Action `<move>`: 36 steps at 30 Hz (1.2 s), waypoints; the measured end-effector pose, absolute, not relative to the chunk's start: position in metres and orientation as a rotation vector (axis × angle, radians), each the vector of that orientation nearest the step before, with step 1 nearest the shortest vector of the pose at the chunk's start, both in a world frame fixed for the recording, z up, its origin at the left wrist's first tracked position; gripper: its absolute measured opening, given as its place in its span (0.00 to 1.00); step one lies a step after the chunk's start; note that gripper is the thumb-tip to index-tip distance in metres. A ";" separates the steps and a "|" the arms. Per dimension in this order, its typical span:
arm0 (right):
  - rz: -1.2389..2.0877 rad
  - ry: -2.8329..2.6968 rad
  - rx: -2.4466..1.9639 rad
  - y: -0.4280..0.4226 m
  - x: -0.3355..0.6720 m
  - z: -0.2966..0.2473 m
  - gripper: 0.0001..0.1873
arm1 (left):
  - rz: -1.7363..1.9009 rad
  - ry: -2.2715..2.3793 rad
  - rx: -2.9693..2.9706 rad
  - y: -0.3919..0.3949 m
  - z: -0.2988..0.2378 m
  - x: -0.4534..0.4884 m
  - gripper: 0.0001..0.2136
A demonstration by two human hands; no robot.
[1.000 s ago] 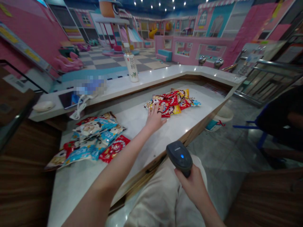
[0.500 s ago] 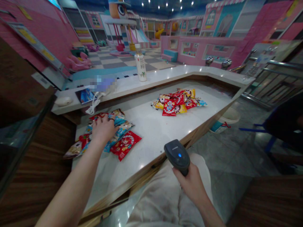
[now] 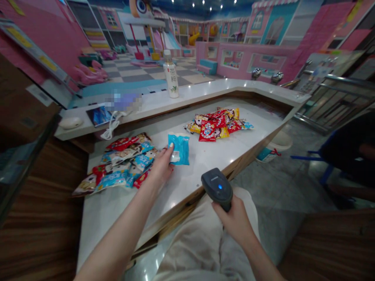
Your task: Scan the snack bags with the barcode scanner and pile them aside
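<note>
My left hand [image 3: 162,164] is closed on the edge of a blue snack packet [image 3: 181,150], held above the white desk with its printed label side up. To the left of that hand lies a loose pile of snack packets [image 3: 117,175] in blue, red and brown. A red packet [image 3: 142,179] is partly hidden under my left wrist. In my right hand [image 3: 234,214] is a dark barcode scanner [image 3: 218,185], gripped by its handle, a blue light glowing on top. Its head points toward the desk. A second pile of red and yellow packets [image 3: 215,125] rests farther back.
On the raised white ledge [image 3: 202,89] stand a tea bottle [image 3: 171,76], a white cable [image 3: 113,127] and a white mouse-shaped object [image 3: 71,122]. A white bucket [image 3: 274,148] sits on the floor right of the desk. Beyond it a person's dark clothing [image 3: 348,152] shows beside blue chair legs.
My left hand has lifted a blue packet off the left pile and carried it rightward. My right hand still holds the scanner in nearly the same place. The view has shifted slightly.
</note>
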State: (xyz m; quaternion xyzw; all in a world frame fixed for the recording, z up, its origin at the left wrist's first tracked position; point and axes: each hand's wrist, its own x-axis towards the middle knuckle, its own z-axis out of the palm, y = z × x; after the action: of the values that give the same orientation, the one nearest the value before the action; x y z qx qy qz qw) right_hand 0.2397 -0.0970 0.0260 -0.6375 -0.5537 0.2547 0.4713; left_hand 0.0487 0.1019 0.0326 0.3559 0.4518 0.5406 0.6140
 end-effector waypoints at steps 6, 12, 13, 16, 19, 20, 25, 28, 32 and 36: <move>0.654 -1.333 -1.560 -0.094 0.237 0.021 0.09 | 1.086 0.772 0.624 0.096 -0.013 0.084 0.14; 0.768 -1.333 -1.540 -0.092 0.229 0.013 0.12 | 1.085 0.841 0.583 0.099 -0.031 0.088 0.16; 0.776 -1.333 -1.537 -0.092 0.227 0.013 0.12 | 1.090 0.860 0.595 0.099 -0.031 0.089 0.16; 0.805 -1.338 -1.521 -0.090 0.223 0.013 0.13 | 1.085 0.896 0.686 0.097 -0.032 0.088 0.18; 0.819 -1.346 -1.507 -0.088 0.220 0.014 0.13 | 1.113 0.930 0.798 0.094 -0.035 0.085 0.18; 0.819 -1.350 -1.508 -0.088 0.219 0.014 0.13 | 1.144 0.952 0.862 0.093 -0.035 0.083 0.18; 0.815 -1.367 -1.515 -0.088 0.218 0.013 0.12 | 1.239 1.003 1.089 0.090 -0.035 0.074 0.20; 0.802 -1.372 -1.518 -0.088 0.219 0.014 0.13 | 1.243 0.996 1.095 0.088 -0.029 0.075 0.20; 0.788 -1.366 -1.518 -0.090 0.221 0.014 0.13 | 1.185 0.948 0.965 0.086 -0.018 0.080 0.17; 0.765 -1.347 -1.545 -0.095 0.226 0.014 0.12 | 1.162 1.029 0.881 0.085 -0.017 0.083 0.17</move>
State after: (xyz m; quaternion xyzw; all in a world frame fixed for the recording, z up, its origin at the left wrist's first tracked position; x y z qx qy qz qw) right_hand 0.2255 -0.0951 0.0144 -0.6274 -0.5469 0.3108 0.4590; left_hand 0.0826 0.0847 -0.0166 0.3842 0.4490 0.5070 0.6274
